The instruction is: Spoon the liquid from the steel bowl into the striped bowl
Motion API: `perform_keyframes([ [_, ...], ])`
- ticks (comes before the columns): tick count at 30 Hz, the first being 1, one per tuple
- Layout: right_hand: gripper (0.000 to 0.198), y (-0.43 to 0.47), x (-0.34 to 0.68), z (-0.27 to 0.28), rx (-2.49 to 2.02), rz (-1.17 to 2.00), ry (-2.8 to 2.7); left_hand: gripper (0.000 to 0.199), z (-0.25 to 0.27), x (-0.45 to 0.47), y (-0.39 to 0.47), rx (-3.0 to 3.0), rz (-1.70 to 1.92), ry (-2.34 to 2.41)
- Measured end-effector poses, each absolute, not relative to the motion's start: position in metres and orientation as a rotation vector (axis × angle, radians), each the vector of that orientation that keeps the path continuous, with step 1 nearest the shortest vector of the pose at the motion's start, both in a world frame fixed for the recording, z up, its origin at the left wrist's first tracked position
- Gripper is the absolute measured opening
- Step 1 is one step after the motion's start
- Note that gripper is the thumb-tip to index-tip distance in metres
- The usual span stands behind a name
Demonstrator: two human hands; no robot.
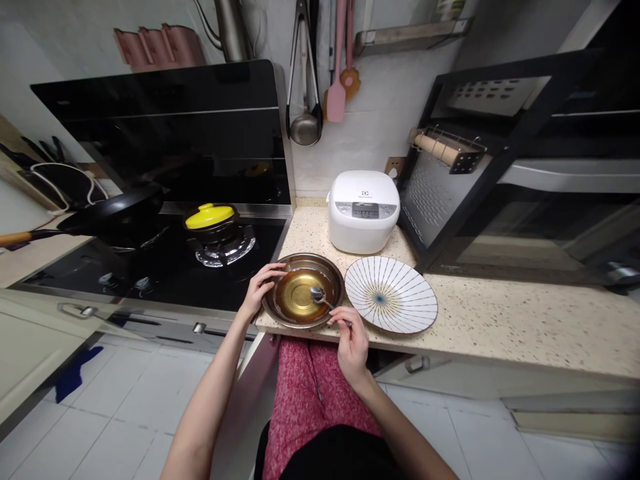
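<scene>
A wide metal bowl point(334, 280) stands at the front edge of the speckled counter with a shallow layer of clear brownish-gold liquid in it. My left hand point(259, 285) holds the bowl by its left rim, fingers reaching over the edge. Pinched by the handle in my right hand point(352, 341) is a metal spoon point(317, 294), whose head is low inside the bowl, over or in the liquid; which of the two I cannot tell. Just right of the bowl lies a large white plate point(405, 300) with dark radiating lines and a blue centre.
A white rice cooker point(364, 217) stands behind the plate. To the left, a yellow-lidded pot point(210, 217) and a black wok point(117, 207) sit on the stove. A black rack point(433, 193) with an oven rises at the right. Utensils, including a pink spatula point(337, 97), hang on the wall.
</scene>
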State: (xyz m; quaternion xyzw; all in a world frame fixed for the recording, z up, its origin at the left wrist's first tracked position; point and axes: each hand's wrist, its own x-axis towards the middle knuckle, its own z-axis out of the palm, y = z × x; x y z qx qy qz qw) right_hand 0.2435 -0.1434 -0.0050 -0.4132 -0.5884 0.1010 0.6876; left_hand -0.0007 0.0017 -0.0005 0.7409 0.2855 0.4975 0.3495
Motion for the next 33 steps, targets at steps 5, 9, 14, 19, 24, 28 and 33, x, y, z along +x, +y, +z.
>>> perform_keyframes([
  [5, 0.021, -0.142, 0.243, -0.010, -0.936, 0.300, -1.294, 0.034, 0.000, -0.001, 0.002, 1.927, 1.287, 0.746],
  [9, 0.021, -0.141, 0.243, -0.013, -0.937, 0.358, -1.272, 0.034, 0.000, -0.001, 0.002, 1.923, 1.289, 0.744],
  [14, 0.022, -0.141, 0.242, -0.016, -0.949, 0.412, -1.216, 0.034, 0.000, -0.001, 0.002, 1.918, 1.286, 0.752],
  [19, 0.021, -0.141, 0.240, -0.018, -0.947, 0.433, -1.142, 0.034, 0.000, -0.001, 0.001, 1.916, 1.279, 0.757],
  [24, 0.021, -0.142, 0.241, -0.016, -0.915, 0.403, -1.099, 0.033, 0.000, 0.000, 0.001, 1.910, 1.286, 0.756],
  [28, 0.020, -0.143, 0.244, -0.011, -0.931, 0.382, -1.085, 0.034, 0.000, 0.000, 0.001, 1.911, 1.284, 0.765],
  [33, 0.019, -0.147, 0.250, -0.002, -0.943, 0.371, -1.051, 0.035, 0.001, 0.000, 0.000, 1.929, 1.278, 0.768],
])
